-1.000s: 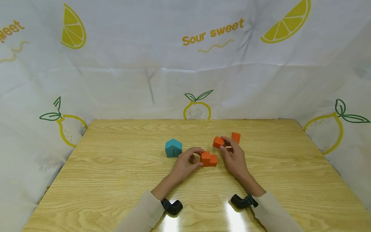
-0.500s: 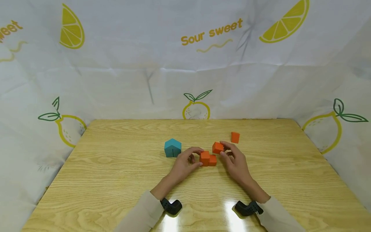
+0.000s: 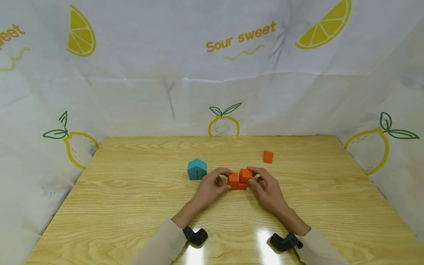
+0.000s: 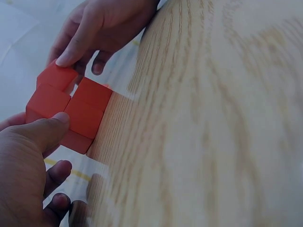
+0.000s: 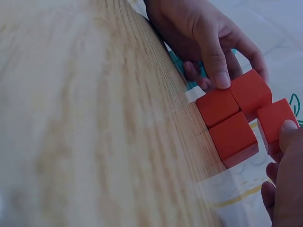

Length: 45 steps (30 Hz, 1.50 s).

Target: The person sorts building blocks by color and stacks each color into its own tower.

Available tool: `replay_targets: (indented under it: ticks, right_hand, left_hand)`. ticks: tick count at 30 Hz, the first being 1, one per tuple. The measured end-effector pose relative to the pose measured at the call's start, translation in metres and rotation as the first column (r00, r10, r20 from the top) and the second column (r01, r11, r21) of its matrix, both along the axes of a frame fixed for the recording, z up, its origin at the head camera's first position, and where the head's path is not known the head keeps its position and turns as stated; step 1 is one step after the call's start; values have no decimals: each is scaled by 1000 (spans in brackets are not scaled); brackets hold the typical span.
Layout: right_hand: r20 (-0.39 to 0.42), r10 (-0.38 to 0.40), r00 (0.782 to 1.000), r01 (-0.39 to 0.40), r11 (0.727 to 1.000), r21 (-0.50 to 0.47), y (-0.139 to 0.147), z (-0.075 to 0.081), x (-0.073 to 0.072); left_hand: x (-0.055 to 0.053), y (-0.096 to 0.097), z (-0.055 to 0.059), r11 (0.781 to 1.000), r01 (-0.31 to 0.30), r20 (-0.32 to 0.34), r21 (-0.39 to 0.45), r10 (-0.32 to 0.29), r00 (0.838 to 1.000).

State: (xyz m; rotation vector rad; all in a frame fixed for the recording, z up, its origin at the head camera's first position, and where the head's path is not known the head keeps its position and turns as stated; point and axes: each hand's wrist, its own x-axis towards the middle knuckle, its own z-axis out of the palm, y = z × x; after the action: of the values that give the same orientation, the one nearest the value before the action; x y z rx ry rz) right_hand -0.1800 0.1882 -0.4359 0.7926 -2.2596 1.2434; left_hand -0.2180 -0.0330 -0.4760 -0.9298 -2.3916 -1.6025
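In the head view, my left hand (image 3: 209,187) pinches the left side of a stack of two orange cube blocks, its thumb near the seam between the upper block (image 5: 251,92) and lower block (image 5: 218,108). Against that lower block sits another orange block (image 5: 234,139) on the tabletop. My right hand (image 3: 269,189) holds an orange block (image 3: 246,175) between thumb and fingers, slightly tilted, over this right-hand bottom block. A small gap shows below the held block in the right wrist view. The fingers behind the stack are partly hidden.
A teal house-shaped block group (image 3: 197,170) stands left of the orange stack. One more orange block (image 3: 268,156) lies farther back to the right on the wooden table (image 3: 132,206). Behind rises a white lemon-print cloth (image 3: 149,103).
My right hand has carried its orange block toward me and left, from behind the stack to above the right-hand bottom block. My left hand keeps its place at the stack.
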Motion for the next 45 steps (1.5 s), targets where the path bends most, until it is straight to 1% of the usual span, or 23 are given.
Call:
replay_targets:
  ticks: [5,13,21,30,45]
  right_hand:
    - [14,19,1000,-20,1000,19,0,0,1]
    - [30,25,999,-26,999,35,0,-1,1]
    - [23,31,999,-32,999,38,1,-1,1]
    - [32,33,999,-34,999,38,0,-1,1]
    - [43,42,998,-43,999,28,0,0,2]
  left_hand:
    - [0,0,0,1000,-5,1,-5,5,1000]
    - [1,0,1,1000,-10,2,-5,10,1000]
    - [0,0,1,1000,-9,1,-11,9,1000]
    - [1,0,1,1000,-6,-6,-14,6,1000]
    - [1,0,1,1000,-9,6,-8,9,1000]
